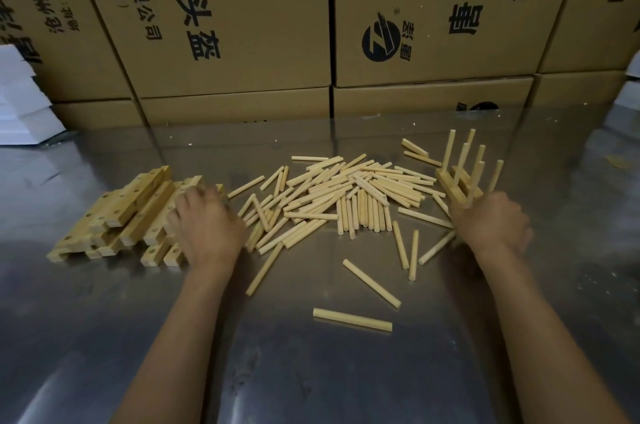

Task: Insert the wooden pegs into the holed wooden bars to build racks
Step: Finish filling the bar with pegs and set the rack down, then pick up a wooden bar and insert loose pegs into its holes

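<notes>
A heap of holed wooden bars (131, 209) lies at the left of the steel table (311, 382). My left hand (207, 226) lies on the heap's right side, its fingers curled over one bar. A big pile of loose wooden pegs (346, 191) fills the middle. At the right stands a built rack (459, 181), bars with several upright pegs. My right hand (491, 222) grips the rack's near end with curled fingers. The hand hides that end.
Stray pegs (352, 319) lie on the table nearer to me. Stacked cardboard boxes (242, 25) form a wall along the table's far edge. A stack of white sheets (20, 101) sits at the far left.
</notes>
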Tool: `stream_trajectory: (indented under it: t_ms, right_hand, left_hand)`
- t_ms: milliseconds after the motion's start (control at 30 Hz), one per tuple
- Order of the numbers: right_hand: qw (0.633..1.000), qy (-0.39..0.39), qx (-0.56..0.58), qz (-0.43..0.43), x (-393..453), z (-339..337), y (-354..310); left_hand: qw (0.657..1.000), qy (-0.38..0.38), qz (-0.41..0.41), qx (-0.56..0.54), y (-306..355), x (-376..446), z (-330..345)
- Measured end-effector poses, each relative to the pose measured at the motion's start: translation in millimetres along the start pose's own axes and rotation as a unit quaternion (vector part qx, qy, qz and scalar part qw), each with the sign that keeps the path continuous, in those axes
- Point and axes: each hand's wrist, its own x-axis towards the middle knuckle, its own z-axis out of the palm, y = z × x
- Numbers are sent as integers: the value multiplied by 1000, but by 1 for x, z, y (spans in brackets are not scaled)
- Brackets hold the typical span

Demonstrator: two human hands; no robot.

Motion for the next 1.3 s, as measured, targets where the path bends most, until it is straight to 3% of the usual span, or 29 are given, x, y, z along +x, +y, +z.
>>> stream_trajectory:
  t_ms: [100,200,267,367,533,633,733,800,933,1067,1300]
  right_hand:
    - [993,-12,7,-114,-21,2,-20]
    - [955,-54,50,-286,-50,13,-42]
    - [917,-95,72,-380,-68,24,-51]
    - [884,-109,54,-450,-83,47,-57]
    - [881,-90,24,-463,-88,65,-74]
    - [892,-86,42,-441,-91,61,-78]
    - [896,-132,138,-400,-89,52,-76]
    - [883,-160,231,-377,-88,43,-76]
    - [864,-133,302,-380,-95,26,-77]
    - [866,-115,304,-381,-99,20,-78]
    - [859,-70,277,-426,-99,10,-78]
  left_hand:
    - [998,-44,-26,39,-11,5,1]
    - [998,-43,-28,30,-14,8,1]
    - [999,-30,-22,-38,-13,10,1]
    - [978,-24,1,-209,-4,9,-3]
    - [897,-137,-16,-420,24,-1,-9]
    - [848,-168,-14,-502,31,-6,-12]
    - [810,-217,-36,-543,29,-7,-16]
    - [757,-269,-46,-594,27,-7,-17]
    - [688,-341,-22,-640,28,-7,-18]
    - [674,-363,28,-643,31,-10,-17]
    - [717,-361,72,-592,34,-13,-18]
